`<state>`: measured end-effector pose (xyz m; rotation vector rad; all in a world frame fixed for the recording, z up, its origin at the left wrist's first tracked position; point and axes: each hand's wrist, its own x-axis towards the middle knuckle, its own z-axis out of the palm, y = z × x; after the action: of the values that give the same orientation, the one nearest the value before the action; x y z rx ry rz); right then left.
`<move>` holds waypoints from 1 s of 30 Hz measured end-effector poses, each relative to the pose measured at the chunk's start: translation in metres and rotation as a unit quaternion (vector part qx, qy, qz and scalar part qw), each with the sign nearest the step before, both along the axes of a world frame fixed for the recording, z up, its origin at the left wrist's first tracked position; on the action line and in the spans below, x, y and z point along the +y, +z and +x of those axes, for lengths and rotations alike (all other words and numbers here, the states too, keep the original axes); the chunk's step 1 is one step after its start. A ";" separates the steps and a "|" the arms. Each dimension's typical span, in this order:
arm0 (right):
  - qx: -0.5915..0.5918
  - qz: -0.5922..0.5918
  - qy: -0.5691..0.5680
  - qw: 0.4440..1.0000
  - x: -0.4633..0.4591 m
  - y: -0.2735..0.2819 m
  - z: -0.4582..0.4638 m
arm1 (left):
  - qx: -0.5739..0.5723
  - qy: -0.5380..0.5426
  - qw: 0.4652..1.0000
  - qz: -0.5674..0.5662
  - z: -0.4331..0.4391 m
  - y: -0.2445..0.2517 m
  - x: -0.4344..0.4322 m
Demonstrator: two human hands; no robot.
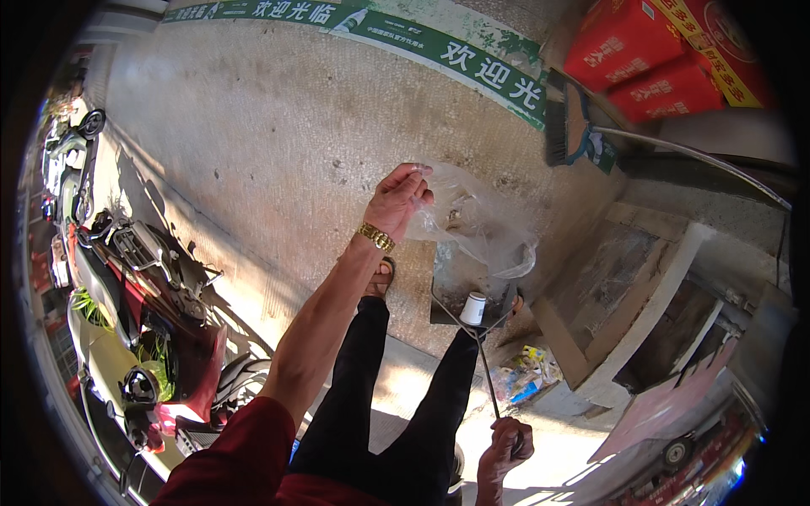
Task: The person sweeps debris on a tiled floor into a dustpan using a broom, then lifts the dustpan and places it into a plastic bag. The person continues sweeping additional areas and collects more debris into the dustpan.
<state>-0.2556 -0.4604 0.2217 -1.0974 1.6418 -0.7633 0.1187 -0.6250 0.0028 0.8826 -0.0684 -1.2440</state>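
Note:
My left hand (402, 199), with a gold-coloured watch at the wrist, pinches the edge of a clear plastic bag (487, 218) that spreads out to its right. Beneath the bag's lower part is a metal dustpan (452, 269), held up by a long thin handle (487, 373). My right hand (504, 446) is closed around the top end of that handle at the bottom of the view. A white paper cup (473, 310) is in the dustpan near its back edge. Some small dark debris also shows in the pan.
A broom (566, 126) leans at the upper right by red cartons (633, 57). A green printed strip (405, 38) crosses the floor. Parked motor scooters (145, 303) line the left. At right stands a concrete block structure (633, 303), with crumpled wrappers (528, 373) beside it.

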 end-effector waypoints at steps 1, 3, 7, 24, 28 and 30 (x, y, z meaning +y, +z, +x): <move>-0.014 -0.026 -0.003 1.000 0.000 0.008 -0.005 | -0.008 -0.004 1.000 -0.010 0.001 -0.001 -0.006; -0.015 -0.002 0.023 1.000 -0.001 0.038 -0.025 | -0.015 -0.017 0.999 -0.028 0.000 -0.001 -0.019; 0.122 0.100 0.169 0.973 -0.038 0.126 -0.028 | -0.039 -0.048 0.998 -0.033 -0.008 0.004 -0.043; -0.140 0.041 0.436 0.888 -0.157 0.138 -0.010 | -0.184 -0.222 0.947 0.140 0.035 -0.130 0.098; -0.209 0.085 0.396 0.890 -0.180 0.103 0.046 | -0.237 -0.271 0.912 0.195 0.043 -0.142 0.127; -0.183 0.124 0.362 0.906 -0.189 0.093 0.067 | -0.259 -0.282 0.897 0.222 0.051 -0.137 0.145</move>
<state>-0.1889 -0.6491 0.3150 -1.1754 0.8736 -0.2331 0.1699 -0.4804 -0.1339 1.6661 -0.5145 -1.5529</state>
